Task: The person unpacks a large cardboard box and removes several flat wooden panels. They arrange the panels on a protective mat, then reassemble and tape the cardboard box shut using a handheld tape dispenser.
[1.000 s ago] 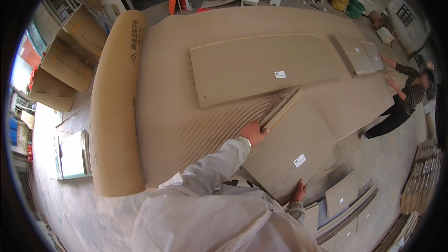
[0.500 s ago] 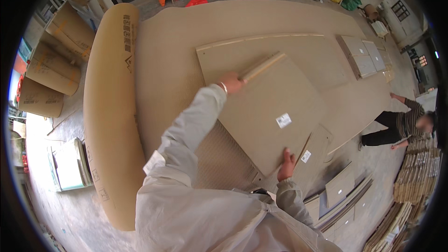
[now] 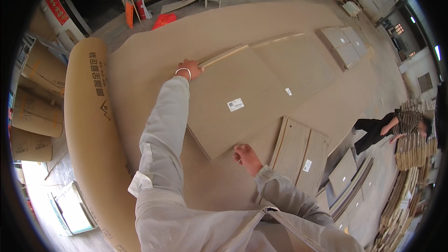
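A large flat brown panel [image 3: 233, 84] with a white label and a pale strip along its far edge lies in front of me on brown corrugated cardboard. My left hand [image 3: 188, 69] is closed round its far left corner, a white band on the wrist. At its near edge is my right hand [image 3: 247, 157], fingers curled and thumb against the edge. Another panel [image 3: 303, 63] lies against the held panel's right side, with a small label. Nearer me on the right are narrow boards [image 3: 298, 154] with dark seams and a label.
A thick cardboard roll [image 3: 88, 126] stretches along the left, more rolls [image 3: 37, 107] behind it. A stack of panels [image 3: 343, 44] sits far right. Beyond the cardboard's right side, a person [image 3: 392, 126] in a striped top stands near piled boards [image 3: 396, 205]. Loose boards [image 3: 343, 172] lean closer.
The panel has turned and shifted left, aligning beside the other panel and uncovering the narrow boards. Both hands have moved left with it. The view has tilted, and the other person has changed posture.
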A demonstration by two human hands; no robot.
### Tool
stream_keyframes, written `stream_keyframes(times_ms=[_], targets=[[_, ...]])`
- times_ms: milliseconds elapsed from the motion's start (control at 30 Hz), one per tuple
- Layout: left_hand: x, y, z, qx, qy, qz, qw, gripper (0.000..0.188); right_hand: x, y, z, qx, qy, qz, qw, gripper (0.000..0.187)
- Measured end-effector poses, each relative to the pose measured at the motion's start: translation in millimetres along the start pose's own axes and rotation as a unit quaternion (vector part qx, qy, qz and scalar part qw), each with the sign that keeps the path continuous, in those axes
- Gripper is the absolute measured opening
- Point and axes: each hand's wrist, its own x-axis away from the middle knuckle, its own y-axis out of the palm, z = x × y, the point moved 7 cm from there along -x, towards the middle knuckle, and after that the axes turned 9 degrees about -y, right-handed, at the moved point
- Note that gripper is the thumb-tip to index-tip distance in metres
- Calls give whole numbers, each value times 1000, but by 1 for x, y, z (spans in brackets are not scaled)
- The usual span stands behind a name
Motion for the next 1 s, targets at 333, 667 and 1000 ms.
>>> stream_keyframes(times_ms=[333, 667, 1000], targets=[[154, 91, -87, 603, -45, 240, 760, 76, 53, -131, 33, -112, -150, 46, 981, 25], [146, 96, -58, 683, 23, 124, 719, 65, 258, -472, 193, 240, 92, 557, 789, 72], [121, 121, -91, 650, -91, 38, 754, 53, 233, -434, 222, -171, 87, 418, 888, 56]])
